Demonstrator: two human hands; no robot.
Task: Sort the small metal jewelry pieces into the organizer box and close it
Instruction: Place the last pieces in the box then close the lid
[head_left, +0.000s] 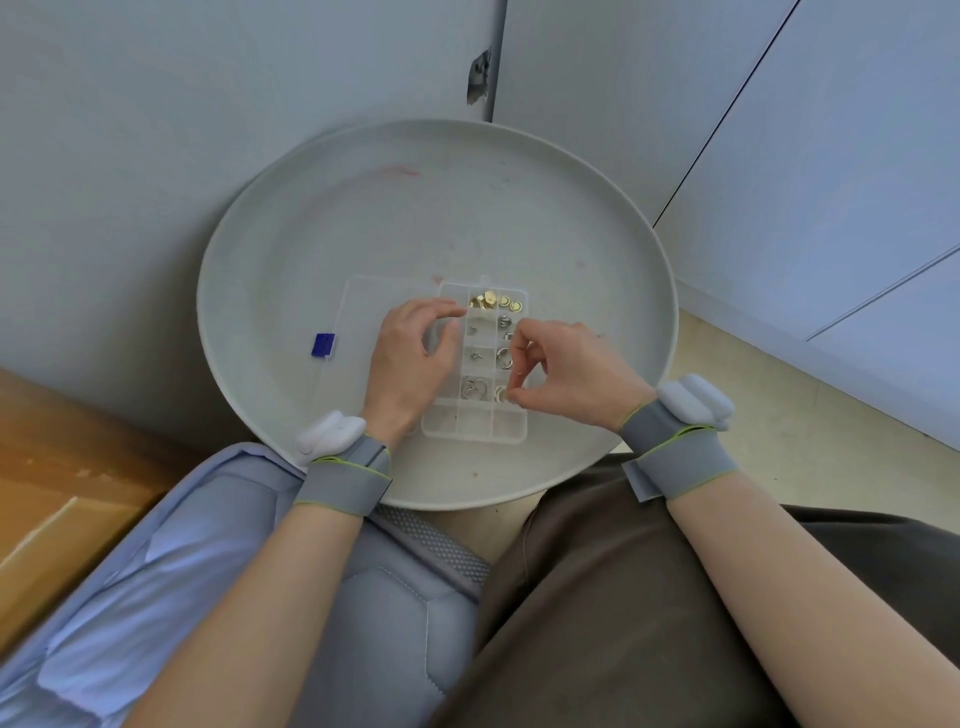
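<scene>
A clear plastic organizer box (475, 421) lies open on a round grey tray table (363, 218), its transparent lid (363, 306) folded flat to the left. Gold pieces (493, 301) fill the far compartments; silver pieces (475, 389) lie in the middle ones. The three nearest compartments look empty. My left hand (410, 358) rests on the box's left side, fingers curled over its edge. My right hand (566, 374) hovers over the box's right column, thumb and forefinger pinched on a small metal piece (503, 396).
A small blue tag (323, 345) lies on the tray, left of the lid. Walls and cabinet doors stand close behind the tray. A wooden surface (62, 467) sits at the left. A light blue bag (260, 571) rests on my lap.
</scene>
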